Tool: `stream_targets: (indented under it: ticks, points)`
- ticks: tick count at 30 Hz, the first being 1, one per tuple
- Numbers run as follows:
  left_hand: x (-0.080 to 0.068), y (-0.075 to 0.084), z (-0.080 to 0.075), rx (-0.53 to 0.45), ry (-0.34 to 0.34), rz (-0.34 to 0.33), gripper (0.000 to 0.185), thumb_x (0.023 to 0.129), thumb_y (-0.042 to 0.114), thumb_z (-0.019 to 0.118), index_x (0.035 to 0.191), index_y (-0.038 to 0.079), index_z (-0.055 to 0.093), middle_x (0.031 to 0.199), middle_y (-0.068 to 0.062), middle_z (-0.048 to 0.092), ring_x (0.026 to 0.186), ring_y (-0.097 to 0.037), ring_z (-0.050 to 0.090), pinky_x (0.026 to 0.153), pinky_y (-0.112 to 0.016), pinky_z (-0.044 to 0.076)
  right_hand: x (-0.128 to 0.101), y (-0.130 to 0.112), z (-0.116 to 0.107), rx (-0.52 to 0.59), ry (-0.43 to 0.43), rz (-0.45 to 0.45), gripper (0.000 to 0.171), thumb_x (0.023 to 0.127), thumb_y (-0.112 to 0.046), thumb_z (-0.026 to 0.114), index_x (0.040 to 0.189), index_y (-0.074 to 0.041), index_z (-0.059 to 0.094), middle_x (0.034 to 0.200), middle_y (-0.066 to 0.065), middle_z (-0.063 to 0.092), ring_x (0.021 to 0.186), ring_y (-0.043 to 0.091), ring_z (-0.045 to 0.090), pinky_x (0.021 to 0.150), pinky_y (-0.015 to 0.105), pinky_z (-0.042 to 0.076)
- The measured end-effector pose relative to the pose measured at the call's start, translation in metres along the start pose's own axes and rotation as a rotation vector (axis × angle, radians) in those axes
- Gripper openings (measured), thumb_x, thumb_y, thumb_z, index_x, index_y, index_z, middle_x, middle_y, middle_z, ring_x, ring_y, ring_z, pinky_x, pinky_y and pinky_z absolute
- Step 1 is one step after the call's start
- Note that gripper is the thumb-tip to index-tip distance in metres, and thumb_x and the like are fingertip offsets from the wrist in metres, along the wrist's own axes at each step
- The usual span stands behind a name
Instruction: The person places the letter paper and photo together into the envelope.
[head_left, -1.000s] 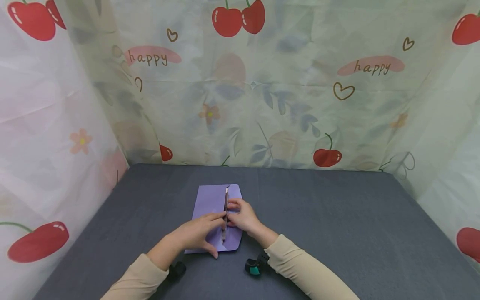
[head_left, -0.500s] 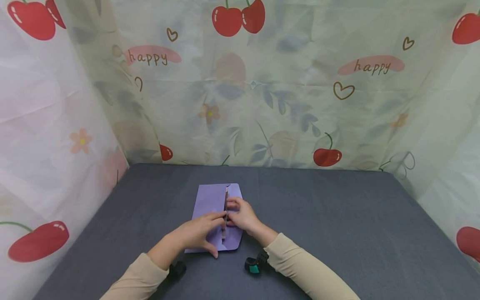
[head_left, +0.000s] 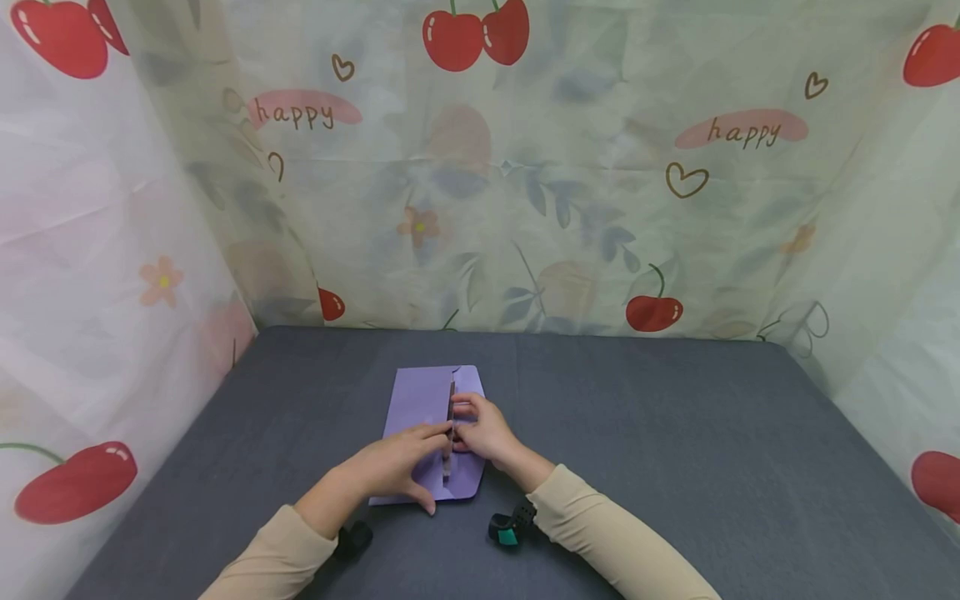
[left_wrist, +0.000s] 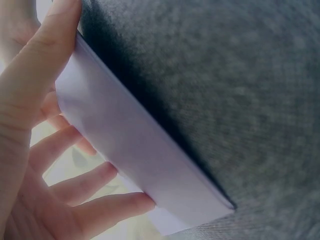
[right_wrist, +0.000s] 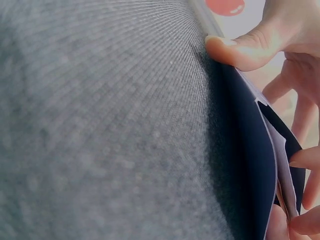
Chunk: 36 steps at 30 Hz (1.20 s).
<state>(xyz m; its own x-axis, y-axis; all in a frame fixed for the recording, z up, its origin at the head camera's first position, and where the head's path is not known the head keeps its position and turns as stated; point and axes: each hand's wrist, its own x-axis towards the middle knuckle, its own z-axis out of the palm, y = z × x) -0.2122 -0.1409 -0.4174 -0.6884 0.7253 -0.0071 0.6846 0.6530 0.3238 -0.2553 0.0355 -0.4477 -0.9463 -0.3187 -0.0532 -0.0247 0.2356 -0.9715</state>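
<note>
One grey table (head_left: 637, 450), cloth-covered, cherry-print curtain (head_left: 570, 183) behind; one purple envelope (head_left: 420, 408) flat on it, under both sets of fingers; left hand (head_left: 390, 468), fingers spread and pressed on the envelope's left half, thumb at its near edge; right hand (head_left: 483, 429), fingertips pinching the raised flap (head_left: 451, 417) at the middle

Envelope: a purple envelope (head_left: 425, 408) lies flat on the grey table (head_left: 675, 450), a narrow strip upright along its middle.
Left hand: the left hand (head_left: 393, 467) rests on the envelope, from 7 o'clock.
Right hand: the right hand (head_left: 483, 432) pinches the strip, from 4 o'clock.
Backdrop: cherry-print curtain (head_left: 570, 167), at 12 o'clock.
</note>
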Motion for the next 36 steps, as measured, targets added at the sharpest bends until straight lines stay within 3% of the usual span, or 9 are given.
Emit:
stream_targets:
  ticks: [7, 18, 36]
  points:
    - [0.0, 0.001, -0.001, -0.002, -0.007, -0.007, 0.059, 0.064, 0.042, 0.081, 0.107, 0.016, 0.052, 0.145, -0.015, 0.041, 0.128, -0.037, 0.044, 0.099, -0.049, 0.043, -0.002, 0.0, 0.0, 0.002, -0.008, -0.004, 0.048, 0.082, 0.013, 0.046, 0.129, 0.003, 0.045, 0.128, 0.03, 0.051, 0.074, 0.014, 0.062, 0.061, 0.028, 0.057]
    - [0.0, -0.001, 0.0, 0.016, 0.011, 0.015, 0.058, 0.063, 0.043, 0.081, 0.106, 0.016, 0.052, 0.144, -0.015, 0.042, 0.126, -0.029, 0.047, 0.098, -0.044, 0.045, -0.003, -0.001, -0.001, -0.003, -0.024, -0.012, 0.047, 0.084, 0.012, 0.047, 0.13, 0.003, 0.043, 0.129, 0.03, 0.051, 0.075, 0.015, 0.063, 0.061, 0.029, 0.058]
    - [0.0, -0.001, 0.0, 0.042, 0.003, -0.007, 0.059, 0.063, 0.045, 0.08, 0.107, 0.015, 0.055, 0.144, -0.014, 0.043, 0.13, -0.034, 0.044, 0.102, -0.048, 0.042, -0.009, -0.004, -0.015, 0.062, -0.025, 0.029, 0.05, 0.084, 0.011, 0.048, 0.132, 0.003, 0.039, 0.121, 0.028, 0.056, 0.072, 0.013, 0.062, 0.065, 0.033, 0.059]
